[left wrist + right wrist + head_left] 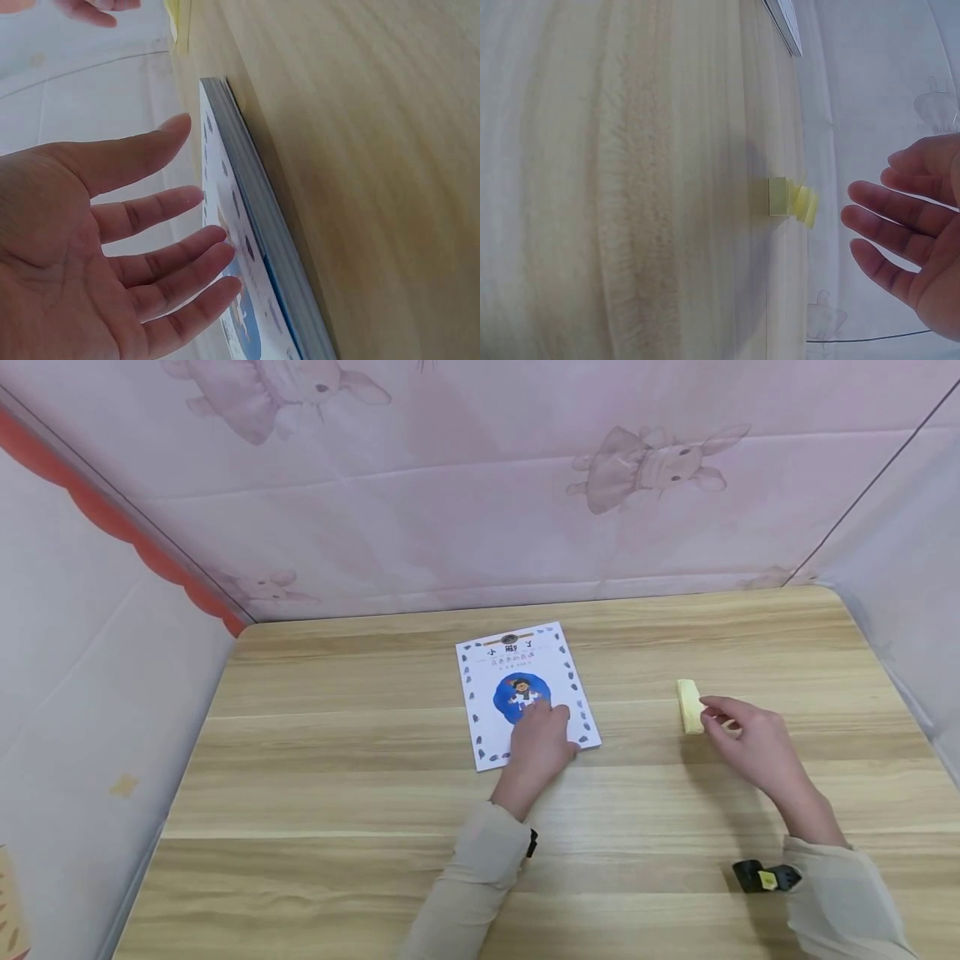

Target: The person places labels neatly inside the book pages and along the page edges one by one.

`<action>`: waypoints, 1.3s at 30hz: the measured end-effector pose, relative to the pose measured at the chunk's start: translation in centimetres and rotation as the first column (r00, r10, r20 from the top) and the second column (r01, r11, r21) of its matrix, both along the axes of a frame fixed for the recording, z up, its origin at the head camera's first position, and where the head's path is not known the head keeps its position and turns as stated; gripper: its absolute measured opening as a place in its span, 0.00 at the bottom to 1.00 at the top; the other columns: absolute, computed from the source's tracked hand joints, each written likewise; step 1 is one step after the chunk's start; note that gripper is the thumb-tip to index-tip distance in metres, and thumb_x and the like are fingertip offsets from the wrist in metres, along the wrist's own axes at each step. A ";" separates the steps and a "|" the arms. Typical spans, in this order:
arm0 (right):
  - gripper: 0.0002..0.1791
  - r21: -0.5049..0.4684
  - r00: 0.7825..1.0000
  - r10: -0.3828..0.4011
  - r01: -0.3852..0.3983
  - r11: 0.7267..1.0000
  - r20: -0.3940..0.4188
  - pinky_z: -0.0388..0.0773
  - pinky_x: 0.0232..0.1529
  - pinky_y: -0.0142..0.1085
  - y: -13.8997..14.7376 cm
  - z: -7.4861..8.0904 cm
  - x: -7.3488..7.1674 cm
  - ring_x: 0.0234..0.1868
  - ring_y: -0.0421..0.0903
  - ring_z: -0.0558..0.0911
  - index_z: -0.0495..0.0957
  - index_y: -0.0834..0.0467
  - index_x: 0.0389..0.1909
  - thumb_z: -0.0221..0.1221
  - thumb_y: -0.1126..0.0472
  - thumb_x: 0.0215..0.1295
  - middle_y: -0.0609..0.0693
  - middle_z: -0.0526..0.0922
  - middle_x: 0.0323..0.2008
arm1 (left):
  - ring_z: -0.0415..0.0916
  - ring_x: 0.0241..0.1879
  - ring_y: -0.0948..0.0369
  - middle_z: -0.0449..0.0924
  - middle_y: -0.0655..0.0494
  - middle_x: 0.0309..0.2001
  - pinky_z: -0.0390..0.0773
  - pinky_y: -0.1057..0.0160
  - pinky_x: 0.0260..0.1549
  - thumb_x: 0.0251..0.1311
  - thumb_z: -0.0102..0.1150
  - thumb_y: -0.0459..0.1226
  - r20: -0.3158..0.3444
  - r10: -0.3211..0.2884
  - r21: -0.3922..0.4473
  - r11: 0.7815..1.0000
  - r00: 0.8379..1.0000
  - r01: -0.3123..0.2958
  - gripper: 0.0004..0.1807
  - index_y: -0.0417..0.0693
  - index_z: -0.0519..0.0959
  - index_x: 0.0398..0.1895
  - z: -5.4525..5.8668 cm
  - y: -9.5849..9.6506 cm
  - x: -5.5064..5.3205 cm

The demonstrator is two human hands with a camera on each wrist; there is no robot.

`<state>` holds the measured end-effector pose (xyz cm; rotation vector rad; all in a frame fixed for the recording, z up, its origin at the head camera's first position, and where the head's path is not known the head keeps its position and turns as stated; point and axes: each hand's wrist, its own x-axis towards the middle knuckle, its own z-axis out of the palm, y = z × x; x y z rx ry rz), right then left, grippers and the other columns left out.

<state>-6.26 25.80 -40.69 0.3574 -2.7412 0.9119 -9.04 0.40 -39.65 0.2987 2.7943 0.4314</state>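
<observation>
At far left, a white wall panel point(75, 627) is bordered by a red scalloped band point(112, 518). A wood-grain tabletop point(337, 735) with rounded far corners spans the view, backed by a pink sheet printed with rabbits point(465, 535).

Near the middle, a beige long sleeve point(472, 877) leads to the left hand point(542, 739). Below this hand, a white paperback book with a blue round picture on its cover point(513, 689) lies flat, cover up, slightly turned. The left hand is over its lower part, thumb well apart from the loosely bent fingers, gripping nothing; fingertip contact with the cover cannot be determined.

Further right, well apart from the book, a narrow pale-yellow paper pad point(688, 708) rests on the tabletop; the right wrist view shows its upper leaves fanned. Just beside it is the right hand point(757, 752), fingers loosely curved, thumb near the forefinger, holding nothing visible; the right wrist view shows a gap between fingers and pad. At the right cuff sits a black device with a yellow patch point(765, 877).
</observation>
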 end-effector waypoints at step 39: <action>0.13 -0.005 0.999 -0.019 0.019 1.000 0.038 0.76 0.29 0.49 0.0 0.1 -0.3 0.29 0.56 0.79 0.77 0.72 0.41 0.53 0.74 0.55 0.62 0.82 0.30 | 0.66 0.46 0.56 0.70 0.48 0.45 0.71 0.60 0.38 0.49 0.66 0.42 -0.052 -0.007 -0.113 0.994 0.999 0.001 0.23 0.48 0.75 0.51 -1.2 2.2 0.1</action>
